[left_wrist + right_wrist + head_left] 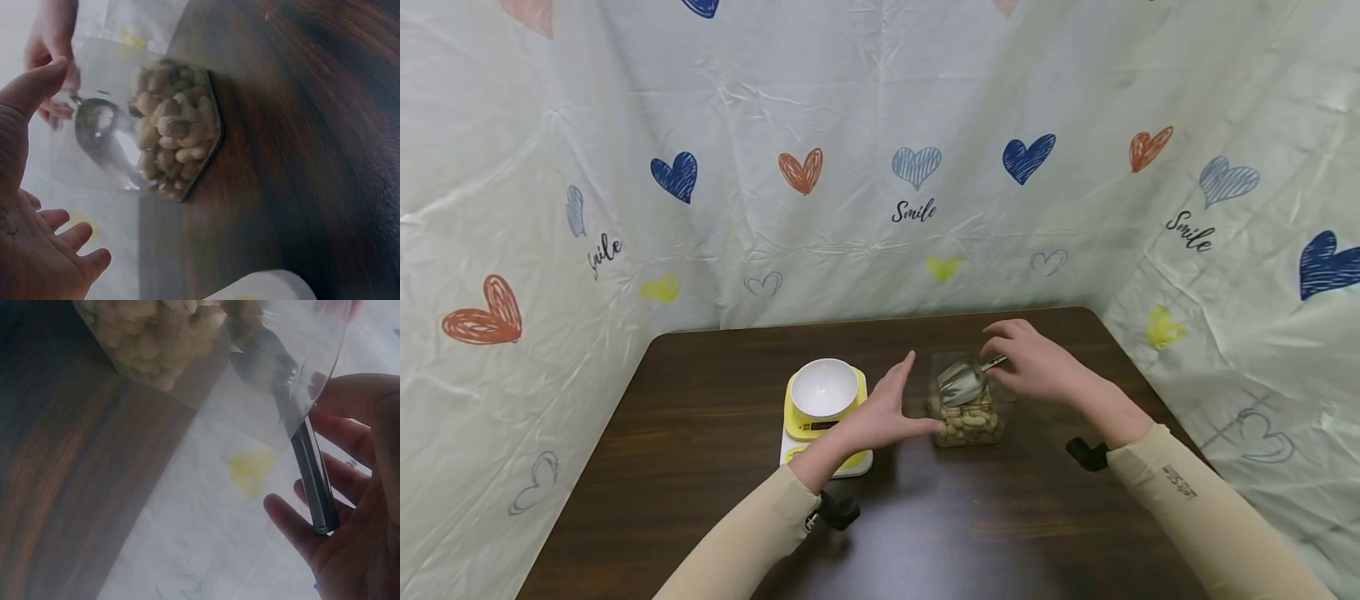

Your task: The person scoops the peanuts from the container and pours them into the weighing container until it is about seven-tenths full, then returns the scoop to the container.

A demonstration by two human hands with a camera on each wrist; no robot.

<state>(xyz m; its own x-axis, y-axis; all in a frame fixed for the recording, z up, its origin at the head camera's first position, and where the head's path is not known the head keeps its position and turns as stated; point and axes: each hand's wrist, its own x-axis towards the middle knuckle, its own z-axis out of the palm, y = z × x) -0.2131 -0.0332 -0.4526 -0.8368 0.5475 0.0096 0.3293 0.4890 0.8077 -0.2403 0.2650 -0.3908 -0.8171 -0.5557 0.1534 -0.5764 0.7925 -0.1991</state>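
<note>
A clear box [1011,403] holds unshelled peanuts [973,426]. A metal scoop [961,384] leans inside, its bowl against the nuts and its handle [317,487] sticking out over the rim. My right hand [1033,364] is at that handle, which crosses in front of its loosely spread fingers; the thumb is close by the rim. On the box's left side, my left hand [882,412] is held with thumb and fingers wide apart, the thumb tip near the box's front corner. Nothing is in the left palm [22,240].
Left of the box, a white bowl [825,387] stands on a yellow and white kitchen scale [790,446], partly behind my left hand and wrist. The dark wooden table [700,467] ends against a white curtain [850,275] printed with hearts.
</note>
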